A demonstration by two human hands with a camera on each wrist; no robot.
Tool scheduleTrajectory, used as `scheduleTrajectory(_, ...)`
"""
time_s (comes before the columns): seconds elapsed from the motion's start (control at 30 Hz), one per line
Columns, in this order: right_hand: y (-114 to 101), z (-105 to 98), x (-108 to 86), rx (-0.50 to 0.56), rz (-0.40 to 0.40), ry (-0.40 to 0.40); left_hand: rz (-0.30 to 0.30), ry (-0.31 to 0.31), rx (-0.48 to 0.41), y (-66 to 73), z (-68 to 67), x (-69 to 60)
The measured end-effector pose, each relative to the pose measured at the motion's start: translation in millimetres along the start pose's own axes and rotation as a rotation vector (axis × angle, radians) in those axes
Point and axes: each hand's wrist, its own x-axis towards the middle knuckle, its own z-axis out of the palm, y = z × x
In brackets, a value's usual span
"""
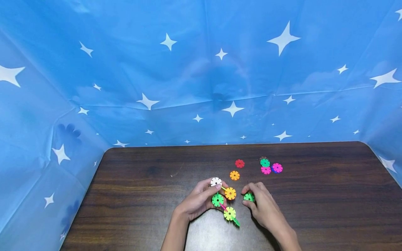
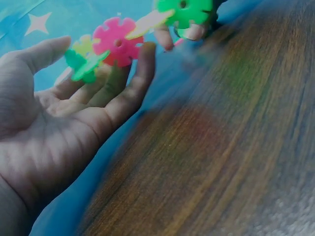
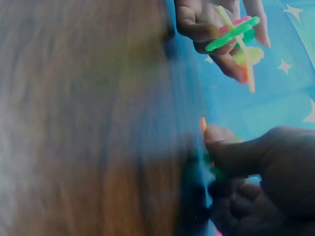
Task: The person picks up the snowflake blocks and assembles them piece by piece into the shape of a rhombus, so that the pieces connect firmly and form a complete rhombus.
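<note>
My left hand [image 1: 201,198] holds a chain of slotted plastic discs joined at their notches. Thumb and fingers pinch it near the white disc [image 1: 216,181]. From there hang an orange disc [image 1: 230,193], a green disc [image 1: 217,200] and a yellow disc [image 1: 229,213], with others edge-on between them. A green disc at the lower end [image 1: 236,222] is also edge-on. To the right, my right hand [image 1: 265,207] pinches a separate green disc [image 1: 249,197] between thumb and fingers, apart from the chain. In the right wrist view that disc is mostly hidden by the thumb.
Loose discs lie on the dark wooden table [image 1: 135,202] beyond the hands: red [image 1: 240,163], orange [image 1: 234,175], green [image 1: 265,162], and pink [image 1: 266,170]. Another pink disc [image 1: 277,167] overlaps a blue one. A blue star-patterned curtain [image 1: 201,76] surrounds the table's back and sides.
</note>
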Motion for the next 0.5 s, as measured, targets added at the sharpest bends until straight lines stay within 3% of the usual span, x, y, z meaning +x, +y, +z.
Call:
scheduleTrajectory(0.1, 0, -2, 1.2, 0.115, 0.04, -0.017, 0.026, 0.032, -0.018, 0.0, -0.4, 0.1)
scheduleTrajectory(0.23, 1, -3, 4.3, 0.37, 0.086, -0.045, 0.047, 0.059, -0.045, 0.2, -1.2, 0.8)
scheduleTrajectory(0.37, 1, -8, 4.5, 0.579, 0.059, -0.096, 0.029, 0.062, -0.049, 0.3, -1.9, 2.3)
scheduleTrajectory(0.5, -2, -12, 1.6, 0.693, 0.034, -0.145, 0.02, 0.063, -0.047, 0.1, -2.0, 2.4)
